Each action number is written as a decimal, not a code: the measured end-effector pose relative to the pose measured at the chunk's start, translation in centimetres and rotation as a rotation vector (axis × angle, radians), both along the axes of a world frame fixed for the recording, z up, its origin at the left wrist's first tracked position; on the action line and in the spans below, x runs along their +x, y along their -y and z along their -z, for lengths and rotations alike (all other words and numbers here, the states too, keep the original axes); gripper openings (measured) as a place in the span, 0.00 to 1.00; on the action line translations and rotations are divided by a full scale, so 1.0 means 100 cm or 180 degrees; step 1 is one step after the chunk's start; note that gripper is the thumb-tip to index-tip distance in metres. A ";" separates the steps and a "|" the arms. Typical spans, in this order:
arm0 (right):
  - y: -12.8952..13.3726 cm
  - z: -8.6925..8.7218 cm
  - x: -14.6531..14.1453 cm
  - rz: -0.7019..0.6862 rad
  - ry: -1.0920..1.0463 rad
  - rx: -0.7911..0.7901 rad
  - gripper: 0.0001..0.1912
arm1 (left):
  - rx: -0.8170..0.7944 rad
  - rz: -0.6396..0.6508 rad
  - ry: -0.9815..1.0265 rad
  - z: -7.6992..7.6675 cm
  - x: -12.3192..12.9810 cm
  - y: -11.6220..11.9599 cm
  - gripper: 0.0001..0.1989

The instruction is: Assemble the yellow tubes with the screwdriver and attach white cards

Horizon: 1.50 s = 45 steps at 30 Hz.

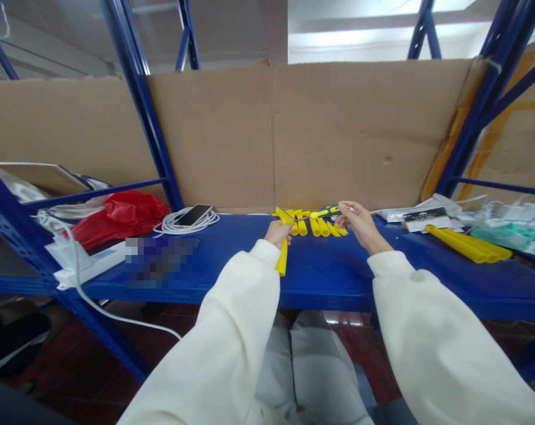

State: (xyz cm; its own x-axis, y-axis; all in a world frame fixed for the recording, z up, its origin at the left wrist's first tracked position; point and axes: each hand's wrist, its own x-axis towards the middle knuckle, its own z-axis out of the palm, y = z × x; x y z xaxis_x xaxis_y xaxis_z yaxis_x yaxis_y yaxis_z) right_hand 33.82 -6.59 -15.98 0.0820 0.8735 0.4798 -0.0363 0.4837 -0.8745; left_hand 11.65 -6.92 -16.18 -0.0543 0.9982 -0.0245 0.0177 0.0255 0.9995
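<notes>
My left hand (278, 234) is closed around a yellow tube (283, 262), whose lower end sticks out below the fingers. My right hand (358, 224) grips the end of a green and yellow screwdriver (327, 212). The screwdriver's shaft points left, and its tip is at the top of the held tube; whether it touches is too small to tell. Several short yellow tube pieces (319, 228) lie in a row on the blue shelf between and behind my hands.
Longer yellow tubes (471, 245) lie at the right, near a green and clear plastic bag (504, 233). Left are a phone (193, 215) on a coiled white cable, a red bag (123, 215) and a white power strip (94, 264). Cardboard (316, 136) stands behind.
</notes>
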 end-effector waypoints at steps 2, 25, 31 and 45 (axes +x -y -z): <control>0.001 0.000 0.000 -0.0048 -0.0007 0.0012 0.32 | -0.0007 0.0002 0.0004 0.000 0.000 0.000 0.05; 0.008 -0.004 0.000 -0.0294 -0.0169 -0.0242 0.27 | -0.0083 -0.0193 0.0050 -0.011 0.006 0.016 0.03; 0.007 -0.004 0.002 -0.0506 -0.0057 -0.0171 0.26 | -0.0080 -0.0202 0.0067 -0.012 0.006 0.017 0.05; 0.005 -0.002 0.001 -0.0210 -0.0076 -0.0213 0.28 | -0.0108 -0.0225 -0.0012 -0.017 0.008 0.023 0.09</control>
State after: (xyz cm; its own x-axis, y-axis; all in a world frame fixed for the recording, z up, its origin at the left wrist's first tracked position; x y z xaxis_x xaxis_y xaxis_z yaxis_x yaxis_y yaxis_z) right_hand 33.89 -7.09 -15.82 0.0338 0.9075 0.4187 -0.0874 0.4200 -0.9033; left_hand 12.48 -9.18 -14.52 -0.1249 0.9905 -0.0579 0.0185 0.0607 0.9980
